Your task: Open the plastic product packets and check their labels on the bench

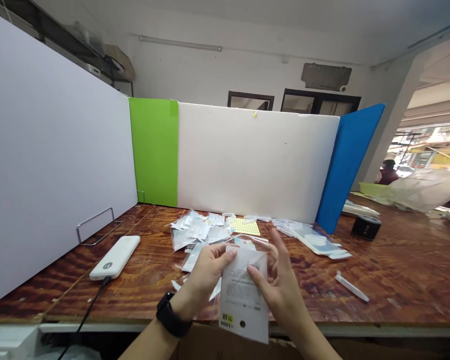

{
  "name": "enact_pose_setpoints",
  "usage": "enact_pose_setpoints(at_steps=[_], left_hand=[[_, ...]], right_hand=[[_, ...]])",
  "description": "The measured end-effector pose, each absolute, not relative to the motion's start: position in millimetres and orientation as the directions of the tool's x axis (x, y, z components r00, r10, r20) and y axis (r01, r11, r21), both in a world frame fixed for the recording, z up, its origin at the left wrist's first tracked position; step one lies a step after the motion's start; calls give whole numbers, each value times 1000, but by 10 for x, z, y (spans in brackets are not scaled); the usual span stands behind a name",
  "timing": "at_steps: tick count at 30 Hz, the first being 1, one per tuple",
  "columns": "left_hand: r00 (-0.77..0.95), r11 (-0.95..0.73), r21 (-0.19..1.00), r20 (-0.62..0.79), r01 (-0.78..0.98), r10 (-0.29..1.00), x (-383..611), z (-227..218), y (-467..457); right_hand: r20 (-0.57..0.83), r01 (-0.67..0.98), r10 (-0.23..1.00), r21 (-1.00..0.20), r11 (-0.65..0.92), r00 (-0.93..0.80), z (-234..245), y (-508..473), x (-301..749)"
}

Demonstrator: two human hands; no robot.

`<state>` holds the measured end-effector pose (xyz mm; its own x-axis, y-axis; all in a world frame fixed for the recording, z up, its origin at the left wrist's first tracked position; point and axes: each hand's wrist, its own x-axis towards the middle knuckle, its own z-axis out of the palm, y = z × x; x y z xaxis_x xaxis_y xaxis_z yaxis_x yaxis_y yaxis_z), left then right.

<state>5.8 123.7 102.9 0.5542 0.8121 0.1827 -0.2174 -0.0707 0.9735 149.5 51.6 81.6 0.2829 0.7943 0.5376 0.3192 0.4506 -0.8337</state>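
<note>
A white printed card (243,305) is between my two hands, tilted above the table's front edge. It has small text, a yellow patch and a round hole near its lower end. My left hand (206,272) pinches its upper left corner between thumb and fingers. On the right side, my right hand (283,282) rests its thumb on the card's face, with the fingers behind and partly hidden. Clear plastic shows around the card's top, but I cannot tell whether it encloses the card. Just beyond my hands lie a pile of small clear packets (197,227) and a yellow dotted sticker sheet (245,226).
Clear plastic sleeves (309,237) lie at the right, and a slim white plastic tool (352,287) is nearer. At left sits a white power bank (116,257) with a black cable. White, green (154,152) and blue panels (347,165) surround the area. A black cylinder (366,227) stands outside.
</note>
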Motion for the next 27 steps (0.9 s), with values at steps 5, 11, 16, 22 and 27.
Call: enact_pose_setpoints(at_steps=[5, 11, 16, 22, 27], left_hand=[[453, 21, 938, 147, -346, 879, 71, 872, 1210], [346, 44, 921, 101, -386, 933, 59, 848, 1232], [291, -47, 928, 164, -370, 943, 48, 889, 1224], [388, -472, 875, 475, -108, 790, -23, 975, 905], [468, -839, 537, 720, 93, 512, -68, 947, 813]], right_hand=[[498, 450, 856, -802, 393, 138, 805, 554, 1513], [368, 352, 921, -885, 305, 130, 761, 640, 1485], [846, 855, 510, -373, 360, 154, 857, 527, 1440], [941, 842, 329, -116, 526, -76, 1040, 311, 1276], [925, 807, 378, -195, 557, -38, 1084, 273, 1233]])
